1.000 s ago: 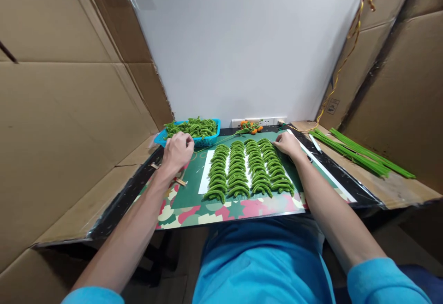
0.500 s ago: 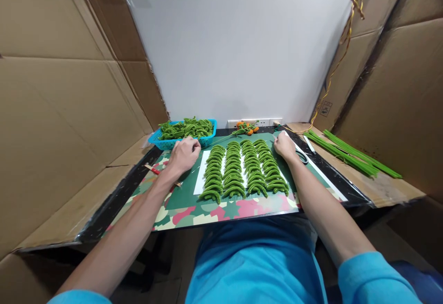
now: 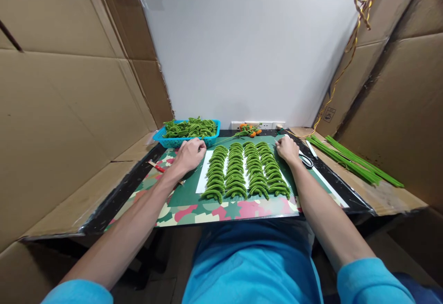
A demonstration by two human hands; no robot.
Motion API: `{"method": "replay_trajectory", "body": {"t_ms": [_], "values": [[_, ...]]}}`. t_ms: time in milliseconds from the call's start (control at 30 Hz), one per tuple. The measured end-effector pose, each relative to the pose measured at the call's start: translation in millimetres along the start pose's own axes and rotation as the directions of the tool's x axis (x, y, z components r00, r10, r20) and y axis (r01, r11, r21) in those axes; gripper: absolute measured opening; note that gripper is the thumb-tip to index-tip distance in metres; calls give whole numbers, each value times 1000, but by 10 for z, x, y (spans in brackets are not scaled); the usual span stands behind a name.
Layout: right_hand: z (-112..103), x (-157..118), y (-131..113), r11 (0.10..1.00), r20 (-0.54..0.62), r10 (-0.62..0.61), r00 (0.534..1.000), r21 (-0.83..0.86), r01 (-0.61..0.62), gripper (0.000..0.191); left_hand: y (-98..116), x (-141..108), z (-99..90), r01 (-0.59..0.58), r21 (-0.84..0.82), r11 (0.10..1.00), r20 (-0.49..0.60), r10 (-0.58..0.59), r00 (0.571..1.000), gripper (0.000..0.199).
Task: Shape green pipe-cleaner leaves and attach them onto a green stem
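Note:
Green, fuzzy curved pieces (image 3: pixel 235 170), like bent pipe cleaners, lie in several neat columns on a white sheet (image 3: pixel 204 175) over a green mat (image 3: pixel 188 188). My left hand (image 3: pixel 192 154) rests on the mat left of the columns, just in front of a blue basket (image 3: pixel 187 141) heaped with more such pieces. Its fingers are curled closed. To the right of the columns my right hand (image 3: pixel 288 149) also rests with fingers curled in, beside scissors (image 3: pixel 306 160). Whatever either hand may hold is hidden.
Orange flowers on a green stem (image 3: pixel 249 130) lie at the back before a power strip (image 3: pixel 266 125). A red-handled tool (image 3: pixel 157 167) lies by my left forearm. Long green stems (image 3: pixel 349 161) and a white-handled knife-like tool (image 3: pixel 311 149) are at right. Cardboard walls (image 3: pixel 69 105) flank the table.
The camera view has shifted slightly. My hands stay beside the columns, with the right hand's fingers turned a little. The columns look unchanged.

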State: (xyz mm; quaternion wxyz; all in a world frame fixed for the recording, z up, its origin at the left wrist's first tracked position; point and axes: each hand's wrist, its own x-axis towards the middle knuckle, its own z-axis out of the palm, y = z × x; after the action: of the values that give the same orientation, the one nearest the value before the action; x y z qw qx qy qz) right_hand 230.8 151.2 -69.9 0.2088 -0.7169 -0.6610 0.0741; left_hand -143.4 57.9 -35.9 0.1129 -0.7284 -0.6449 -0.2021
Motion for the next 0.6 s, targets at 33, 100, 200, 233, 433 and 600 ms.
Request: {"method": "replay_trajectory", "body": {"t_ms": [33,100,200,233,433,600], "values": [[-8,-7,-7,1000,2,-6,1000,-3,6,29,-5,-1,10,-3,-3,1000,1,3,1000,21],[-17,-21,-21,1000,0,-14,1000,-7,14,28,-13,-1,25,-5,-8,1000,1,5,1000,21],[-19,-40,-45,1000,-21,-11,1000,-6,11,31,-16,-1,37,-5,-14,1000,-1,5,1000,21],[-17,-45,-53,1000,-31,-7,999,-5,7,32,-15,-2,38,-5,-16,1000,-1,5,1000,21],[-10,-50,-88,999,-59,32,998,6,-31,46,-1,-14,46,-6,-33,999,-1,6,1000,18],[3,-31,-61,998,-40,56,998,21,-55,41,4,-18,69,6,-45,999,-21,-7,1000,23]]}}
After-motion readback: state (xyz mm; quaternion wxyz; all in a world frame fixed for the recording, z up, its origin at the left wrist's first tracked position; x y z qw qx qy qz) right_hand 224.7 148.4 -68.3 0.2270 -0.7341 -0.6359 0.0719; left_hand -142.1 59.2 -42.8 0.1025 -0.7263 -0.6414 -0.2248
